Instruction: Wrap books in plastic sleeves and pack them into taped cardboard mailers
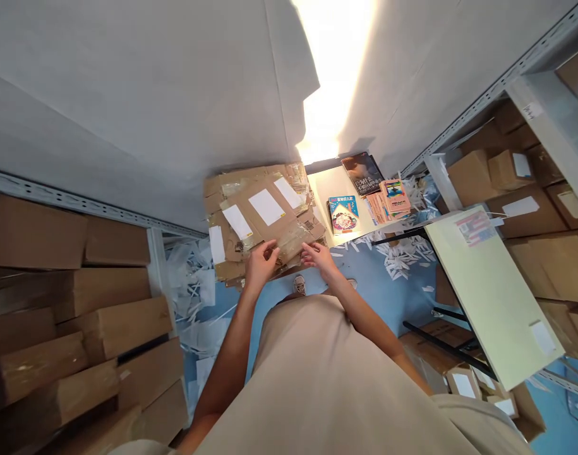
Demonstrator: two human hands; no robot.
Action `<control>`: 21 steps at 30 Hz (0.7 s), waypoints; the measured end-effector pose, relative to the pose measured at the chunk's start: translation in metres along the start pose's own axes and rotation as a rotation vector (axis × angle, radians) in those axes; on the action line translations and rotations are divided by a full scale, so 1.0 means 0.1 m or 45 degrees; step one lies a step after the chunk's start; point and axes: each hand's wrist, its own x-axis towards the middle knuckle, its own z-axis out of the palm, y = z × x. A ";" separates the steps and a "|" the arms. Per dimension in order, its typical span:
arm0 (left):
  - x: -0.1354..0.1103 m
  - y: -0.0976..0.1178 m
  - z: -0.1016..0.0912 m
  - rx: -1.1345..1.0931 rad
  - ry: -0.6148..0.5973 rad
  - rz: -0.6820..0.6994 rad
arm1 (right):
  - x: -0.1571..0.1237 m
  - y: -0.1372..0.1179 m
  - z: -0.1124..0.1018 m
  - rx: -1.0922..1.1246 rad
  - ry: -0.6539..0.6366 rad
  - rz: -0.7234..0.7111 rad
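A pile of flattened cardboard boxes (216, 184) lies in front of me. The top flattened box (251, 197) carries several white labels and has a strip of shiny clear tape across its near part. My left hand (260, 268) is at the near edge of the pile, fingers loosely curled, with a gap between thumb and forefinger. To its right, my right hand (319, 260) has its fingertips at the near right part of the taped cardboard, its thumb apart from the fingers. No firm grip shows in either hand.
Right of the pile, a pale tabletop (321, 183) bears picture books (343, 215), dark magazines (362, 174) and small booklets (395, 197). White paper scraps (402, 258) litter the blue floor. Shelves of cartons flank both sides. A tilted pale table (492, 297) stands at right.
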 end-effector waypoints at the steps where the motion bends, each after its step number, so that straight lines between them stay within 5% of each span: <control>1: 0.01 0.01 -0.03 0.014 -0.027 0.004 | -0.01 0.02 0.03 -0.023 0.040 -0.029; 8: 0.25 0.27 -0.41 -0.095 0.014 0.095 | -0.20 -0.02 0.05 0.035 0.132 -0.392; 14: 0.49 0.69 -0.66 -0.060 0.253 0.303 | -0.37 -0.33 -0.49 0.119 0.357 -0.556; 17: 0.58 0.91 -0.49 -0.060 0.188 0.407 | -0.54 -0.47 -0.99 0.166 0.486 -0.651; 21: 0.57 1.24 0.08 -0.090 -0.118 0.461 | -0.90 -0.51 -1.72 0.196 0.704 -0.758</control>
